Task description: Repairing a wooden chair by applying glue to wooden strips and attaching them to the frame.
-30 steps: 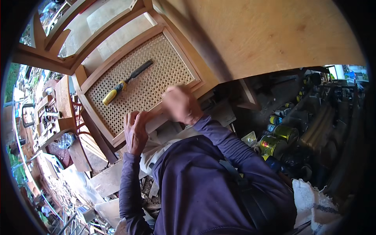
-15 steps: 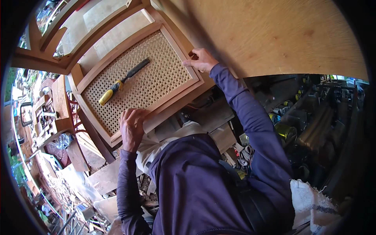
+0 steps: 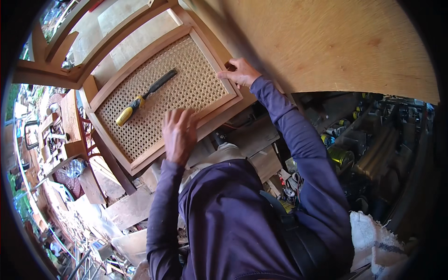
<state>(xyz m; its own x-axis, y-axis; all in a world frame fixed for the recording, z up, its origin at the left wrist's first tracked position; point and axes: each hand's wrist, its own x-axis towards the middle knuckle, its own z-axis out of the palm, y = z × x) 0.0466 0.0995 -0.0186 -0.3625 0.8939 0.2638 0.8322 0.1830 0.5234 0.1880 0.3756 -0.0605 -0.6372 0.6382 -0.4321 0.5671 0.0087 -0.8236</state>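
A wooden-framed woven cane panel (image 3: pixel 205 95) lies on a larger wooden frame, tilted in view. On the cane rests a chisel (image 3: pixel 147 95) with a yellow-and-black handle and dark blade, touched by neither hand. My right hand (image 3: pixel 241 73) grips the panel's right edge, the thumb on top and the other fingers curled, partly hidden, over the side. Over the near rail of the panel is my left hand (image 3: pixel 179 135), its fingers bent but apart and reaching toward the cane. Whether its fingertips touch the panel cannot be made out.
A curved wooden chair-like frame (image 3: pixel 114 39) stands at the upper left. A large plywood sheet (image 3: pixel 336 44) fills the upper right. Wood offcuts (image 3: pixel 95 184) clutter the left side. Cans and a shiny yellow-green tin (image 3: pixel 341 157) sit in shadow at the right.
My left hand has moved right along the near rail and a little up, its fingers now over the cane. My right hand keeps its place; the chisel lies as before.
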